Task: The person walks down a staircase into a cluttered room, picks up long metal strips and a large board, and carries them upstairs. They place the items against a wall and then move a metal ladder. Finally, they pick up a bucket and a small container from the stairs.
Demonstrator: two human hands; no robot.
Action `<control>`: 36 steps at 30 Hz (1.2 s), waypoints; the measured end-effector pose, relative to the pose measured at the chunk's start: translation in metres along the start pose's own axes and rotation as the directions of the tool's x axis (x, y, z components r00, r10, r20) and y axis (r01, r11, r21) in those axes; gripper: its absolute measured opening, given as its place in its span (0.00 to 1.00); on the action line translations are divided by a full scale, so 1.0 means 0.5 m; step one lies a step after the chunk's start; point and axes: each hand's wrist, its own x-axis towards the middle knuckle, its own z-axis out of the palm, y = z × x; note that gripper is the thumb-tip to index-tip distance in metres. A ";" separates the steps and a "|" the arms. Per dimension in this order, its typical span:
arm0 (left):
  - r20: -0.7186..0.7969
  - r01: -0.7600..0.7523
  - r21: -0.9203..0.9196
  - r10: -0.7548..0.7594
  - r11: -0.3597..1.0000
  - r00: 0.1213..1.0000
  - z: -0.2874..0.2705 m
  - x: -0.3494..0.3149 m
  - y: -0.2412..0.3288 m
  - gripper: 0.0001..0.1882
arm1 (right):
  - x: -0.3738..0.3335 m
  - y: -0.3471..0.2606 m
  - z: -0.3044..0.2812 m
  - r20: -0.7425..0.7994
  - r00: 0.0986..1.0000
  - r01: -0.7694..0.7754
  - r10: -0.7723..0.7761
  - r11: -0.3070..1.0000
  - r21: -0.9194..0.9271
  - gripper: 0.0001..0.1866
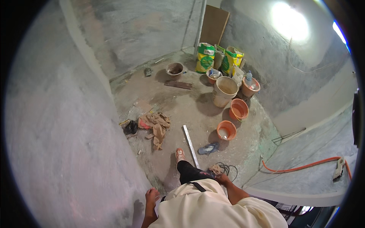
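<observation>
My left hand (152, 195) hangs low beside the grey wall on the left, fingers loosely bent and nothing seen in them. On the other side, my right hand (222, 178) is by my right thigh, just below a crumpled brown piece (216, 168) and a loop of dark cable (230, 170). Its fingers are partly hidden, so I cannot make out whether it grips anything. A long metal straightedge (190, 144) lies on the floor ahead, between my foot and a worn blue-grey slipper-shaped thing (208, 148).
Orange buckets (226, 130), a large pale bucket (225, 92) and green-yellow sacks (205, 57) stand to the right and back. A basin (175, 69) and a board (178, 84) lie farther off. Crumpled brown sacking (156, 125) is left. An orange hose (300, 170) runs along the right ledge.
</observation>
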 end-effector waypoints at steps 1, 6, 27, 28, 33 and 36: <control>-0.024 0.008 0.021 -0.007 1.000 1.000 0.007 0.016 0.023 0.23 | 0.029 0.015 0.007 0.022 0.999 -0.035 0.035 0.999 -0.003 0.21; 0.077 -0.131 0.371 0.110 0.919 0.991 -0.074 0.195 0.088 0.17 | 0.191 -0.012 0.039 0.030 0.997 -0.065 0.067 0.994 -0.087 0.17; 0.639 -0.644 0.752 0.084 0.141 0.765 0.454 0.653 0.906 0.22 | 0.363 -0.339 -0.148 -0.148 0.786 -0.251 0.601 0.529 0.811 0.18; 0.627 -0.624 0.765 0.039 0.161 0.778 0.479 0.665 0.940 0.21 | 0.363 -0.350 -0.144 -0.122 0.756 -0.255 0.644 0.461 0.850 0.17; 0.271 -0.154 0.858 -0.178 0.489 0.946 0.630 0.674 1.159 0.18 | 0.361 -0.463 -0.083 0.028 0.681 -0.220 0.732 0.169 0.961 0.16; 0.344 -0.243 0.771 -0.064 0.588 0.937 0.739 0.693 1.285 0.15 | 0.392 -0.566 -0.132 -0.085 0.742 -0.279 0.665 0.422 0.862 0.19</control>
